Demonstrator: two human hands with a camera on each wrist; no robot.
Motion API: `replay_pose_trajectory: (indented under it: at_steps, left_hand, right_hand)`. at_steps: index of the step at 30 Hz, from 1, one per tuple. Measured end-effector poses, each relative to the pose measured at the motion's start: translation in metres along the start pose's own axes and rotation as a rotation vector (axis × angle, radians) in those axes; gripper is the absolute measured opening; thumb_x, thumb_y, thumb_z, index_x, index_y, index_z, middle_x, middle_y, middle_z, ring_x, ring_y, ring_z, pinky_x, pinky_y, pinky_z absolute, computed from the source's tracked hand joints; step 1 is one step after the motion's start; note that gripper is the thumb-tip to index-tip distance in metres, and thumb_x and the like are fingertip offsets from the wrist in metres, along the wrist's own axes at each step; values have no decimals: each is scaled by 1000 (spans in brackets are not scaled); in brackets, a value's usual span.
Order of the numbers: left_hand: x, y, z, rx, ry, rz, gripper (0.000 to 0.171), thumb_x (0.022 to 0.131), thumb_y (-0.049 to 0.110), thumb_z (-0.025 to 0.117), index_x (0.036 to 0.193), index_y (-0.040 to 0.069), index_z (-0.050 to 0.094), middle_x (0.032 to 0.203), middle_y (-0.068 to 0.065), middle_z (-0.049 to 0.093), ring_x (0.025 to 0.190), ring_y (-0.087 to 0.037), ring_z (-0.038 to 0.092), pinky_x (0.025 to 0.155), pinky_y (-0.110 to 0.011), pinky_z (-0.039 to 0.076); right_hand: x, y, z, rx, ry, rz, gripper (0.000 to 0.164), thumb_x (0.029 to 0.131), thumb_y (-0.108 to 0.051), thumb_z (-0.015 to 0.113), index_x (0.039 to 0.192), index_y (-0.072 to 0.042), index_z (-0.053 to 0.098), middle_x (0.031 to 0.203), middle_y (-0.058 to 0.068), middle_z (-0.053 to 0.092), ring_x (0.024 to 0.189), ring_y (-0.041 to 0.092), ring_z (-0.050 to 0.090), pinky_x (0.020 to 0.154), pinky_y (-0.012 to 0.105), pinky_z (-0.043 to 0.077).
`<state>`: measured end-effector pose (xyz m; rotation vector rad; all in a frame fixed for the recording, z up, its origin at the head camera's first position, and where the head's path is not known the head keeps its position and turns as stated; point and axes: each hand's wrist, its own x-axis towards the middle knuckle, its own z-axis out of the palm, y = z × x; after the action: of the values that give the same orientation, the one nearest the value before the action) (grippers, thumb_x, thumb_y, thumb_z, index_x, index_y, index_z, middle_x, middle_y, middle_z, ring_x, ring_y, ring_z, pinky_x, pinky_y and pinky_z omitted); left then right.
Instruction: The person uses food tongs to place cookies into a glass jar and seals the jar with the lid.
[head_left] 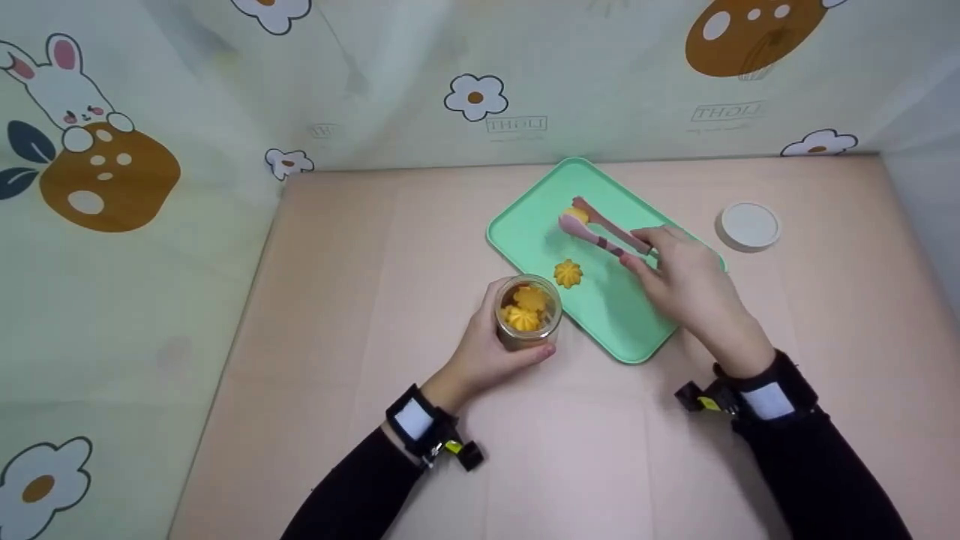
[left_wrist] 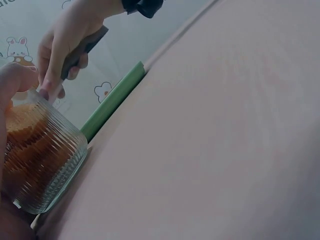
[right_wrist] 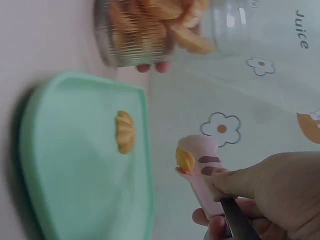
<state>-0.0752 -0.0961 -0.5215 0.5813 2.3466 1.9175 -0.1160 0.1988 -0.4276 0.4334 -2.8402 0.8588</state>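
Observation:
My left hand (head_left: 484, 352) grips a ribbed glass jar (left_wrist: 74, 145) at the tray's near left edge. Yellow flower-shaped cookies (head_left: 523, 318) fill the jar, seen through its open mouth. In my right hand (head_left: 694, 285) is a pair of pink tongs (head_left: 604, 244) with paw-like tips, held above the tray. Between those tips sits one yellow cookie (right_wrist: 185, 159), off the tray surface. Another cookie (head_left: 568, 274) lies on the green tray (head_left: 630, 345), close to the jar.
A round white lid (head_left: 748, 226) lies on the table (head_left: 375, 300), right of the tray. Behind the table hangs a pale printed cloth (head_left: 390, 82) with flowers and a rabbit, which also runs down the left side.

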Motion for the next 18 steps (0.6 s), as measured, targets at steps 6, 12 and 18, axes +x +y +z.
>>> replay_pose_trajectory:
  at_steps: [6, 12, 18]
  left_hand:
    - [0, 0, 0, -4, -2, -6, 93, 80, 28, 99, 155, 19, 46, 148, 5, 60, 137, -17, 55, 122, -47, 41]
    - [0, 0, 0, -7, -4, -17, 93, 80, 29, 99, 155, 19, 46, 149, 5, 60, 138, -18, 55, 122, -48, 41]
    - [0, -1, 0, -6, -7, -9, 94, 79, 28, 100, 155, 20, 45, 149, 6, 59, 138, -16, 55, 122, -47, 41]
  right_hand:
    - [-6, -6, -23, 11, 50, -60, 37, 104, -19, 78, 132, 4, 71, 109, 20, 72, 79, 29, 59, 67, 40, 48]
    - [-17, -17, -42, 19, 106, -120, 37, 102, -19, 81, 132, 1, 73, 112, 15, 74, 74, 19, 57, 63, 23, 43]
    - [-29, -31, -57, 49, 135, -192, 36, 100, -17, 83, 133, -3, 74, 109, 8, 74, 76, 13, 56, 66, 15, 39]
